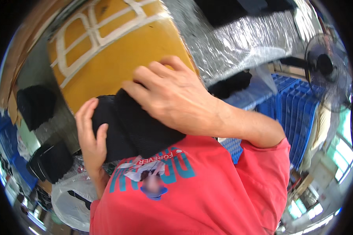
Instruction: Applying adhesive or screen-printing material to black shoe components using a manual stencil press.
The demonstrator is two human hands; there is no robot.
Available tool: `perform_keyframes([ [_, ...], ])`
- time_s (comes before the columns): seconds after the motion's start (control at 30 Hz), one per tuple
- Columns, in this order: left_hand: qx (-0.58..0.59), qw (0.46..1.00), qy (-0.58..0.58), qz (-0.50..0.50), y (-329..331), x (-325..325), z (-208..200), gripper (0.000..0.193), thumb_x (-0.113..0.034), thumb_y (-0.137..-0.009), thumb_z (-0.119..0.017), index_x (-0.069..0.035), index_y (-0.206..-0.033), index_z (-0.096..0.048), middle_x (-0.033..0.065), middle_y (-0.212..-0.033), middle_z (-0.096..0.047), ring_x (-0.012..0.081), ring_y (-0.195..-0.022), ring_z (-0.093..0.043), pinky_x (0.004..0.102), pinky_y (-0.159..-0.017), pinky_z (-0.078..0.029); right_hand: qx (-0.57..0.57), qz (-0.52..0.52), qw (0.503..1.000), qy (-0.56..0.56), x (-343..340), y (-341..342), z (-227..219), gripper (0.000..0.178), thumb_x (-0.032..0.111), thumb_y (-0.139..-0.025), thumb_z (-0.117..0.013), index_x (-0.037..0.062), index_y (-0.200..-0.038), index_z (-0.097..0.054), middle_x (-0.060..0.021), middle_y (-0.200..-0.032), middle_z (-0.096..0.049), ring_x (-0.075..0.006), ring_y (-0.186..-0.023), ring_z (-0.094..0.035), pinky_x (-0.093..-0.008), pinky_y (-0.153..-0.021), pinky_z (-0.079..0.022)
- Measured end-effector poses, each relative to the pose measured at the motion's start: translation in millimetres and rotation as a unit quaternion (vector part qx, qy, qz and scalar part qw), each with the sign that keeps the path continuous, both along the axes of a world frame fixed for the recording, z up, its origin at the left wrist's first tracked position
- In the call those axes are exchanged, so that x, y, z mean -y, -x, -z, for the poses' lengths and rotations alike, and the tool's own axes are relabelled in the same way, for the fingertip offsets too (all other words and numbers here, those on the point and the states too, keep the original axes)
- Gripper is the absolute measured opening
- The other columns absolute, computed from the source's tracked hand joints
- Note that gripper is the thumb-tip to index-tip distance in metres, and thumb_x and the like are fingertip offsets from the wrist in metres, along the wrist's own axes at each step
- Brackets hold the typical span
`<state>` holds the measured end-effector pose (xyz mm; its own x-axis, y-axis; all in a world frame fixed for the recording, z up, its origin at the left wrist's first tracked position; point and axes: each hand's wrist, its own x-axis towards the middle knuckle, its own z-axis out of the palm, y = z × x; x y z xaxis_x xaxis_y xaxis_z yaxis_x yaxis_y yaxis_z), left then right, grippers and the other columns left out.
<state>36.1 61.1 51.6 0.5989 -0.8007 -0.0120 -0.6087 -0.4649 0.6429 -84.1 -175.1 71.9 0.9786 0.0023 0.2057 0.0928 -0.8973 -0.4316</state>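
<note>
The black ribbed cloth is between the two hands, in front of the red shirt and by the near end of the yellow board, which lies beyond the hands; the left hand holds the cloth's left side, with its thumb on the near face and its fingers along the edge; the right hand is bent over the upper right part, but its thumb is hidden, so I cannot tell if it pinches; I judge the cloth light and soft, with a little stretch from the ribs, neither fragile nor very slippery; it would sag if held at one point only, therefore I think it is better to take both opposite edges, near the corners, and to keep the layers at the fold-like line together.
</note>
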Motion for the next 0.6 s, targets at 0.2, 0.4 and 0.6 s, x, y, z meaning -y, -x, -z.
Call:
perform_keyframes([
  [0.2,0.002,1.000,-0.009,-0.006,4,0,4,0.051,-0.014,-0.089,-0.062,0.000,-0.135,-0.049,0.0173,-0.135,-0.050,0.0328,-0.131,-0.044,0.0415,-0.113,-0.030,0.067,0.012,0.997,0.044,-11,4,12,0.024,0.015,-0.077,-0.061,-0.0006,-0.094,-0.068,-0.0059,-0.090,-0.055,-0.0191,-0.083,-0.057,-0.0341,-0.078,-0.045],
  [0.4,-0.014,0.998,0.031,-0.046,9,-2,11,0.050,-0.016,-0.088,-0.065,0.000,-0.133,-0.049,0.0175,-0.136,-0.046,0.0321,-0.130,-0.043,0.0418,-0.112,-0.029,0.039,-0.009,0.998,0.039,-2,4,7,0.017,0.016,-0.073,-0.065,0.0013,-0.082,-0.064,-0.0072,-0.081,-0.053,-0.0197,-0.078,-0.059,-0.0331,-0.070,-0.044],
  [0.6,-0.007,1.000,0.006,-0.017,5,-4,10,0.048,-0.017,-0.090,-0.065,-0.001,-0.132,-0.049,0.0172,-0.133,-0.046,0.0319,-0.129,-0.044,0.0422,-0.112,-0.030,0.028,-0.001,0.999,0.027,1,-7,5,0.014,0.015,-0.071,-0.066,0.0032,-0.077,-0.061,-0.0078,-0.077,-0.055,-0.0225,-0.075,-0.061,-0.0345,-0.067,-0.044],
])
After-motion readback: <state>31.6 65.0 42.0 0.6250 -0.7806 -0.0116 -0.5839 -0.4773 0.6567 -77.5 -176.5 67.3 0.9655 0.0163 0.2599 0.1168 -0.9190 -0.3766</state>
